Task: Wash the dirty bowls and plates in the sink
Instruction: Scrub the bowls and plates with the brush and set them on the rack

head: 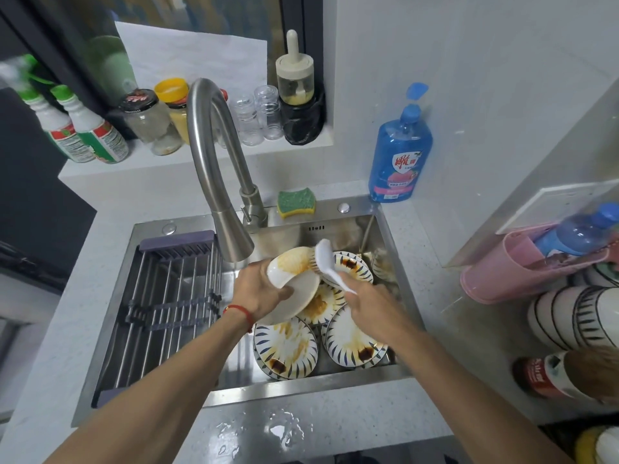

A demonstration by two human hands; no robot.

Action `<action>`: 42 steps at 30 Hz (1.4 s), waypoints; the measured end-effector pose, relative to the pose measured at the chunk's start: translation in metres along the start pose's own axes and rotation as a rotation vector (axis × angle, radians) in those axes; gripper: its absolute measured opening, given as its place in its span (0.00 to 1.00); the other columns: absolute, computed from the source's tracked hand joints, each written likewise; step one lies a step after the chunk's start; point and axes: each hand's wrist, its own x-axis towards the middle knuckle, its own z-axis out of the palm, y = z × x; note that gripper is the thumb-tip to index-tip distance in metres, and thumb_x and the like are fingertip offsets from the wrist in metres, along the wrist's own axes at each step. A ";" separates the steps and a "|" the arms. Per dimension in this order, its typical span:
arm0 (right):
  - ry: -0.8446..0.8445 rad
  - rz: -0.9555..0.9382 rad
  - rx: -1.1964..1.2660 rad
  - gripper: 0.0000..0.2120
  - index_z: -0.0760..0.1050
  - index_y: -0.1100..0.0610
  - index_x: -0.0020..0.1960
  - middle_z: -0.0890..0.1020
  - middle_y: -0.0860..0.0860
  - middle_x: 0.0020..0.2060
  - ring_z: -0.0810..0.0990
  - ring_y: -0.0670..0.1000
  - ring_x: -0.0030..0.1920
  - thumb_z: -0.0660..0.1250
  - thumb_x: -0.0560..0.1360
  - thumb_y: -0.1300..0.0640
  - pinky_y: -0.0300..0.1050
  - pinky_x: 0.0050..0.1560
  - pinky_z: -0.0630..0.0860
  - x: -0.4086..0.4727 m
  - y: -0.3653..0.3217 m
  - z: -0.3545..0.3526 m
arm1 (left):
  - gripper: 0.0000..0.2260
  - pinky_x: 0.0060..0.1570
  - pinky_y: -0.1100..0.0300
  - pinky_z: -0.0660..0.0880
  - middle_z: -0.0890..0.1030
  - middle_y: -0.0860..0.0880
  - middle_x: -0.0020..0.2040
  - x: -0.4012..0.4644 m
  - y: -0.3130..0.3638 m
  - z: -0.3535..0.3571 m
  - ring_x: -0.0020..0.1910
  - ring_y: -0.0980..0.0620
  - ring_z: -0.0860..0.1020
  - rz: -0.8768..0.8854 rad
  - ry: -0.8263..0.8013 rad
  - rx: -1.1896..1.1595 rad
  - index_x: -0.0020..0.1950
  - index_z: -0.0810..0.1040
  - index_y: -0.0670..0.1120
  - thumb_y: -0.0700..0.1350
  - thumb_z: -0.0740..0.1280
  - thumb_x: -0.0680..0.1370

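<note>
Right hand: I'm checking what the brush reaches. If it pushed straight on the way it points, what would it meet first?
Probably the white bowl: the right hand aims its brush up-left into the stained inside.

A home kitchen: steel sink, faucet, dish soap bottle, jars.

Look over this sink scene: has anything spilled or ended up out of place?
Yes. Water has splashed in puddles onto the counter at the sink's front edge, near the person. Nothing else looks odd.
</note>
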 end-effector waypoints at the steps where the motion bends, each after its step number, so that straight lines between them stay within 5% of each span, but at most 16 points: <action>1: -0.005 0.042 0.012 0.24 0.62 0.43 0.80 0.76 0.48 0.39 0.74 0.47 0.34 0.59 0.85 0.55 0.48 0.36 0.76 0.006 0.007 -0.002 | 0.21 0.53 0.49 0.82 0.86 0.50 0.49 0.000 -0.002 0.000 0.50 0.46 0.83 -0.005 -0.003 -0.041 0.56 0.83 0.51 0.44 0.83 0.65; 5: -0.018 0.027 0.071 0.24 0.61 0.42 0.80 0.76 0.48 0.37 0.72 0.46 0.31 0.57 0.86 0.54 0.43 0.30 0.69 -0.001 0.003 -0.001 | 0.20 0.49 0.56 0.81 0.85 0.51 0.49 -0.001 -0.004 -0.004 0.52 0.47 0.83 -0.088 -0.035 -0.259 0.50 0.82 0.51 0.38 0.84 0.65; 10: -0.001 0.102 0.052 0.23 0.63 0.44 0.80 0.75 0.48 0.39 0.72 0.47 0.33 0.58 0.85 0.54 0.52 0.35 0.77 0.009 0.012 -0.002 | 0.19 0.44 0.58 0.80 0.86 0.50 0.47 -0.005 -0.003 -0.004 0.49 0.48 0.84 -0.114 -0.091 -0.326 0.50 0.83 0.47 0.36 0.84 0.64; 13: -0.030 0.068 0.101 0.22 0.63 0.42 0.79 0.74 0.46 0.40 0.72 0.45 0.35 0.57 0.86 0.53 0.45 0.34 0.70 -0.001 0.013 0.000 | 0.26 0.47 0.52 0.83 0.87 0.45 0.50 -0.003 -0.008 -0.008 0.51 0.44 0.85 -0.184 -0.068 -0.437 0.57 0.83 0.41 0.38 0.85 0.62; 15: -0.032 0.096 0.085 0.21 0.65 0.44 0.78 0.78 0.49 0.42 0.75 0.47 0.36 0.57 0.86 0.54 0.47 0.37 0.75 -0.001 0.018 0.000 | 0.29 0.50 0.48 0.84 0.87 0.44 0.52 -0.002 -0.011 -0.010 0.52 0.42 0.85 -0.211 -0.077 -0.512 0.60 0.82 0.38 0.38 0.86 0.61; 19: -0.063 0.076 0.119 0.22 0.64 0.42 0.79 0.77 0.48 0.41 0.72 0.46 0.33 0.56 0.86 0.55 0.44 0.32 0.68 -0.012 0.016 0.010 | 0.25 0.46 0.47 0.84 0.87 0.44 0.52 -0.004 -0.012 -0.012 0.51 0.42 0.85 -0.275 -0.078 -0.660 0.58 0.82 0.42 0.32 0.82 0.64; 23: -0.036 0.135 0.090 0.21 0.65 0.42 0.78 0.77 0.51 0.47 0.76 0.51 0.44 0.54 0.86 0.54 0.49 0.44 0.74 -0.010 0.019 0.016 | 0.25 0.45 0.44 0.84 0.87 0.41 0.54 -0.006 -0.015 -0.005 0.53 0.39 0.85 -0.337 -0.075 -0.808 0.62 0.81 0.40 0.30 0.80 0.66; 25: -0.054 0.132 0.100 0.22 0.63 0.40 0.78 0.77 0.51 0.50 0.77 0.51 0.45 0.54 0.86 0.52 0.49 0.42 0.73 -0.016 0.016 0.021 | 0.26 0.44 0.44 0.85 0.87 0.41 0.55 -0.005 -0.019 -0.002 0.54 0.38 0.85 -0.380 -0.069 -0.876 0.63 0.80 0.40 0.30 0.79 0.67; 30: -0.012 0.177 0.043 0.22 0.62 0.40 0.78 0.75 0.48 0.44 0.77 0.49 0.41 0.56 0.86 0.52 0.53 0.41 0.78 -0.022 0.029 0.019 | 0.26 0.46 0.38 0.83 0.86 0.42 0.57 -0.007 -0.027 0.008 0.57 0.38 0.84 -0.471 -0.084 -1.006 0.66 0.79 0.40 0.33 0.78 0.69; 33: -0.036 0.110 -0.012 0.22 0.60 0.39 0.79 0.73 0.45 0.38 0.74 0.46 0.35 0.56 0.86 0.51 0.48 0.32 0.71 -0.037 0.022 0.022 | 0.24 0.47 0.34 0.82 0.86 0.41 0.58 -0.006 -0.030 0.015 0.57 0.37 0.84 -0.524 -0.083 -1.065 0.67 0.79 0.41 0.34 0.77 0.71; 38: -0.009 0.125 -0.055 0.22 0.58 0.38 0.78 0.78 0.48 0.41 0.79 0.48 0.36 0.56 0.86 0.51 0.54 0.37 0.81 -0.041 0.030 0.020 | 0.25 0.53 0.24 0.76 0.85 0.39 0.59 -0.005 -0.029 0.030 0.57 0.36 0.84 -0.619 -0.071 -1.115 0.67 0.78 0.42 0.38 0.78 0.71; 42: -0.016 0.062 -0.172 0.23 0.55 0.39 0.78 0.78 0.49 0.37 0.78 0.50 0.34 0.56 0.86 0.53 0.52 0.33 0.77 -0.053 0.027 0.021 | 0.25 0.49 0.26 0.78 0.85 0.39 0.58 -0.003 -0.024 0.044 0.56 0.35 0.84 -0.727 -0.038 -1.124 0.67 0.77 0.41 0.40 0.79 0.72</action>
